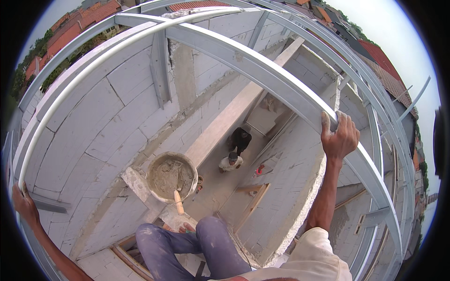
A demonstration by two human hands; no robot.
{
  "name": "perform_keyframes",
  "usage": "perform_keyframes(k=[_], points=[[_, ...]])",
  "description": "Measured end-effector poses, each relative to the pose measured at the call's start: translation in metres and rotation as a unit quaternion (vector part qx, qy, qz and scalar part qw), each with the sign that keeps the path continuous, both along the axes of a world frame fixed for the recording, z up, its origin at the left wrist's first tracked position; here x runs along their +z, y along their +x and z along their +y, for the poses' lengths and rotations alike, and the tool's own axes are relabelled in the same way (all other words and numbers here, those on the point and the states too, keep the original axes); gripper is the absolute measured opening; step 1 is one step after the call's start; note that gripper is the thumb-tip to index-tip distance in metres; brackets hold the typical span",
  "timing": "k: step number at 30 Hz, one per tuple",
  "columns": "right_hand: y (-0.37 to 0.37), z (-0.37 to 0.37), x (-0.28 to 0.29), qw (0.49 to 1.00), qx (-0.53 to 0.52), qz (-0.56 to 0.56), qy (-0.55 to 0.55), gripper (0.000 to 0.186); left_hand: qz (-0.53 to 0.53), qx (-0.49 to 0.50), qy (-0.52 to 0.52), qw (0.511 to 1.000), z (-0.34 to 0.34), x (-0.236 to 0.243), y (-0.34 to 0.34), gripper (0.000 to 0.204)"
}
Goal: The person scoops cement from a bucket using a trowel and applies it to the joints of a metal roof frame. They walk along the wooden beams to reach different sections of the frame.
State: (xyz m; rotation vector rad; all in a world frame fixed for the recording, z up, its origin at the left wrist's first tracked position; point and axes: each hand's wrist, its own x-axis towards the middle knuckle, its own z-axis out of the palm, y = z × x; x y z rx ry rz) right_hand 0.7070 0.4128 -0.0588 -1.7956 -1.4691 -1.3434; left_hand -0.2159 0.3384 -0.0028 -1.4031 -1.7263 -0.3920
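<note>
My right hand is closed over the upper edge of a curved-looking galvanized steel roof beam, thumb on one side and fingers on the other. At the far left, my left hand grips another steel beam along the roof edge; part of its fingers is hidden. Between my arms, in front of my bent knees, a round bucket of wet grey mortar rests on a ledge. A trowel with a wooden handle stands in the mortar, its blade partly buried.
I sit high on a light block wall with a rough top. A long narrow ledge spans the gap. Far below, two people stand on the floor. Steel trusses run along the right; tiled roofs lie beyond.
</note>
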Motion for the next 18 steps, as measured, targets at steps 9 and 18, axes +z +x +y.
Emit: perform_keyframes(k=[9, 18], points=[[0.006, 0.046, 0.105, 0.809, -0.077, 0.203, -0.546, 0.085, -0.088, 0.079, -0.102, 0.988, -0.005, 0.016, 0.063, 0.039], [0.006, 0.039, 0.112, 0.785, -0.019, 0.268, -0.558, 0.07, -0.124, 0.269, -0.64, 0.709, 0.044, 0.145, 0.123, 0.079]])
